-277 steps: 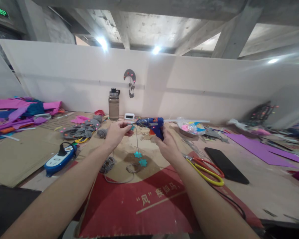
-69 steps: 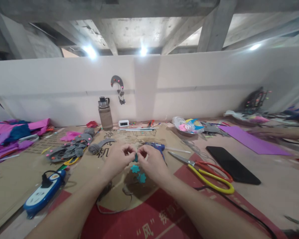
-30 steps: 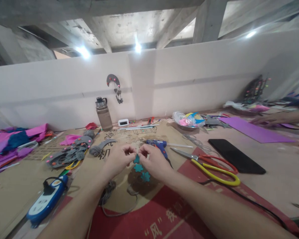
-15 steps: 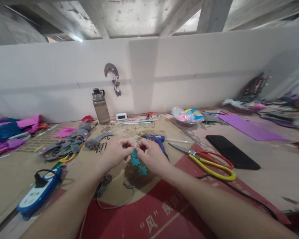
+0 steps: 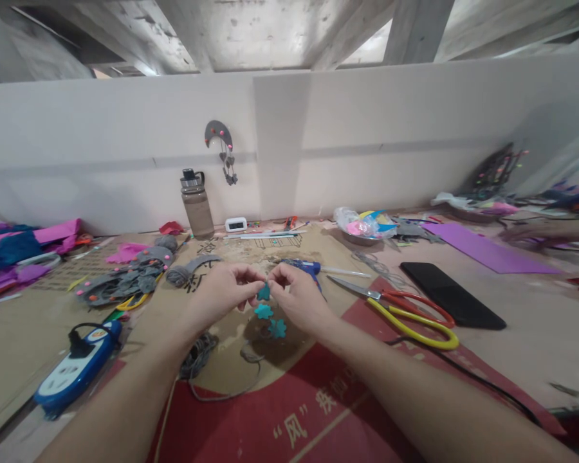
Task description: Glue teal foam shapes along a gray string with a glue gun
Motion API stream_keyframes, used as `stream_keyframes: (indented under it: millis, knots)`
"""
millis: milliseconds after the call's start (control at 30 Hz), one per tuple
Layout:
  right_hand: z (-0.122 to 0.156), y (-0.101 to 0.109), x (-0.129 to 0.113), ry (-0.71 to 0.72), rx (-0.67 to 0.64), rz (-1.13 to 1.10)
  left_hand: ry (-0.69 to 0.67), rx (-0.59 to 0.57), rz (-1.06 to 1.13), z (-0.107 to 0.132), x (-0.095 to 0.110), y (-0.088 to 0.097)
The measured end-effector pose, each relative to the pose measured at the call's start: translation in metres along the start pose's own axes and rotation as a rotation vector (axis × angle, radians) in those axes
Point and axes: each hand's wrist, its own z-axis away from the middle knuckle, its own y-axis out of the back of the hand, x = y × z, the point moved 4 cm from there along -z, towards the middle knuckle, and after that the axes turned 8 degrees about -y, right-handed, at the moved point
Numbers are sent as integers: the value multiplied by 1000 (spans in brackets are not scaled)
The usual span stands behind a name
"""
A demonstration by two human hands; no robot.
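My left hand (image 5: 224, 294) and my right hand (image 5: 299, 297) meet over the cardboard and pinch the same small teal felt flower (image 5: 264, 292) between their fingertips. Two more teal flowers (image 5: 270, 319) hang just below it on a thin grey string (image 5: 222, 392) that trails over the cardboard toward me. A blue glue gun (image 5: 303, 267) lies right behind my right hand, untouched.
Big yellow and red scissors (image 5: 405, 315) and a black phone (image 5: 451, 303) lie to the right. A blue power strip (image 5: 74, 370) sits front left, grey felt pieces (image 5: 125, 280) behind it. A water bottle (image 5: 195, 204) stands by the white wall. Another person's arm (image 5: 550, 230) reaches in far right.
Earlier my right hand held the glue gun to the string; now the gun lies on the table. Both hands have stayed pinched on the top flower for the last second.
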Motion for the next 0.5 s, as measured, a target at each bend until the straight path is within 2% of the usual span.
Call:
stream_keyframes:
  millis: [167,300,500]
  knots:
    - [1,0,-3,23,-31,13,-11,90,-117,1,3,0]
    - [0,0,-1,-10,-74,-78,22,150,-92,1,2,2]
    - [0,2,-2,-32,-25,-73,24,187,-43,-1,0,3]
